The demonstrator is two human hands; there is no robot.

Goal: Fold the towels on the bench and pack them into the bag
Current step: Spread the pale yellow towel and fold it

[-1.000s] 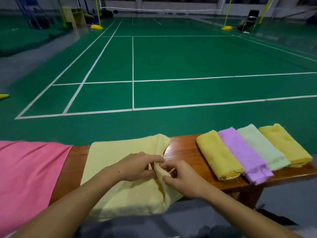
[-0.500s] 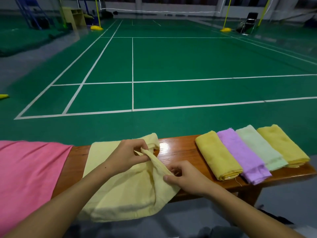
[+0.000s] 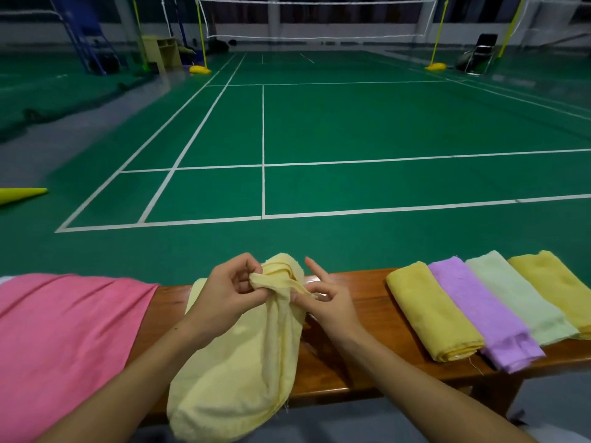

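The pale yellow towel [image 3: 236, 362] no longer lies spread on the wooden tabletop [image 3: 361, 330] as it did a second ago: its far edge has been gathered up into a bunch, and the rest now sags in a loose pouch that drapes over the near edge of the tabletop. The left hand [image 3: 224, 292], which was low on the cloth beside the other hand, has risen and clenches the bunched far edge in curled fingers. The right hand [image 3: 326, 302] has come up with it, just right of the left, and pinches a strip of the same edge between thumb and fingers, its index finger pointing up and away. On the left a pink towel [image 3: 64, 340] covers the tabletop unfolded, as before. To the right, well apart from the hands, four folded towels lie side by side, touching, unmoved: mustard yellow [image 3: 431, 314], purple [image 3: 479, 311], pale green [image 3: 518, 295] and another yellow [image 3: 559, 282]. The view has tilted up, showing more of the green court [image 3: 351, 129].
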